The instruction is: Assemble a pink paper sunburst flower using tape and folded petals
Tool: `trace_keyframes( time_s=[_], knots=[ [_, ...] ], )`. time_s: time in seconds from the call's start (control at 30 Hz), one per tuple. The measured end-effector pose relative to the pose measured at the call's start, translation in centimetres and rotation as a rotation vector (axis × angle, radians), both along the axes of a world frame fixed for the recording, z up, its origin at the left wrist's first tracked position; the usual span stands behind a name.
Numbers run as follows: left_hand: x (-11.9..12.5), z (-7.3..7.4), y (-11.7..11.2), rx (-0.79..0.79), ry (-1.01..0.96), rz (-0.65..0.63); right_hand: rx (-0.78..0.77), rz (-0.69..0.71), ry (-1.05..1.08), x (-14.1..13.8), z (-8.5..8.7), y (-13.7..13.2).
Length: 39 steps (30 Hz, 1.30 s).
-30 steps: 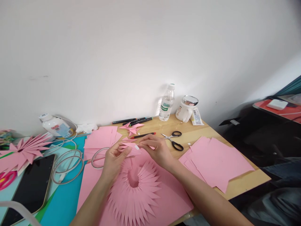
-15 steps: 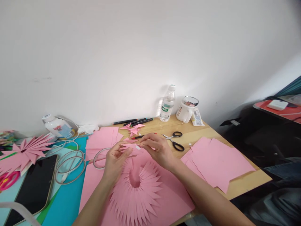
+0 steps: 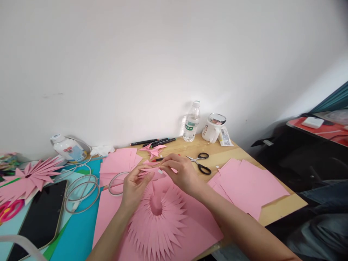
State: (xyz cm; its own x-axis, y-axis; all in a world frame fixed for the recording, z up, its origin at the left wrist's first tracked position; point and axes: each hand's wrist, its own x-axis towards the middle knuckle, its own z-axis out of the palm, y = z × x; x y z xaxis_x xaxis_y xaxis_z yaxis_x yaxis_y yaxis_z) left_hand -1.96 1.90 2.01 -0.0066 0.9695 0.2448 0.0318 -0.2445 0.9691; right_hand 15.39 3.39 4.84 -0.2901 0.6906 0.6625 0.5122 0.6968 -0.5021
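Observation:
My left hand (image 3: 133, 185) is closed on a small folded pink paper piece (image 3: 151, 171), thumb on the near side. At its right end my right hand (image 3: 183, 175) has fingertips pinched together by a small white strip (image 3: 160, 172), partly hidden by the fingers. Below both hands lies a round fan of folded pink paper (image 3: 156, 232), with pointed tips outward and a hollow centre. It rests on a large pink sheet (image 3: 201, 224).
Black-handled scissors (image 3: 203, 169) and stacked pink paper (image 3: 252, 181) lie to the right. Behind stand a water bottle (image 3: 191, 123) and a white mug (image 3: 211, 131). Leftward are a coiled cable (image 3: 81, 194), a phone (image 3: 40, 214) and another pink paper fan (image 3: 35, 177).
The view has shifted slightly. Both hands stay nearly in place, the left still gripping the folded pink paper; the white strip by the right fingertips has changed its angle a little.

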Motion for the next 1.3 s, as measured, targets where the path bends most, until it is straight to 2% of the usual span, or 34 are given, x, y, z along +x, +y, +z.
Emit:
trace_keyframes(
  time_s=[0.17, 0.37, 0.53, 0.63, 0.7, 0.77, 0.9, 1.0, 1.07, 1.2, 1.3],
  knots=[
    [0.0, 0.2, -0.2, 0.026, -0.009, -0.002, -0.089, -0.026, 0.039, -0.1, 0.5, -0.2],
    [-0.2, 0.4, -0.3, -0.019, -0.003, -0.062, -0.455, -0.066, 0.046, 0.3, 1.6, -0.1],
    [-0.2, 0.5, -0.3, -0.023, -0.053, -0.096, -0.531, -0.046, 0.278, 0.2, 0.7, -0.2],
    [0.1, 0.6, -0.5, -0.049, -0.061, -0.127, -0.651, 0.007, 0.471, 0.0, 0.0, -0.5],
    [0.3, 0.6, -0.7, -0.084, -0.068, -0.144, -0.648, 0.088, 0.612, -0.1, -0.5, -0.8],
    [0.5, 0.5, -0.8, -0.118, -0.081, -0.147, -0.544, 0.137, 0.657, -0.3, -1.0, -1.2],
    [0.6, 0.3, -0.7, -0.151, -0.135, -0.147, -0.294, 0.097, 0.546, -0.4, -1.6, -1.8],
    [0.6, 0.2, -0.6, -0.147, -0.179, -0.149, -0.233, 0.112, 0.532, -0.3, -1.8, -1.6],
    [0.5, 0.3, -0.5, -0.147, -0.190, -0.145, -0.275, 0.161, 0.552, -0.4, -1.7, -1.3],
    [0.5, 0.6, -0.6, -0.129, -0.152, -0.104, -0.491, 0.266, 0.609, -0.8, -1.7, -0.8],
    [0.5, 0.9, -0.6, -0.087, -0.104, -0.073, -0.586, 0.205, 0.600, -1.2, -1.9, -0.9]
  ],
)
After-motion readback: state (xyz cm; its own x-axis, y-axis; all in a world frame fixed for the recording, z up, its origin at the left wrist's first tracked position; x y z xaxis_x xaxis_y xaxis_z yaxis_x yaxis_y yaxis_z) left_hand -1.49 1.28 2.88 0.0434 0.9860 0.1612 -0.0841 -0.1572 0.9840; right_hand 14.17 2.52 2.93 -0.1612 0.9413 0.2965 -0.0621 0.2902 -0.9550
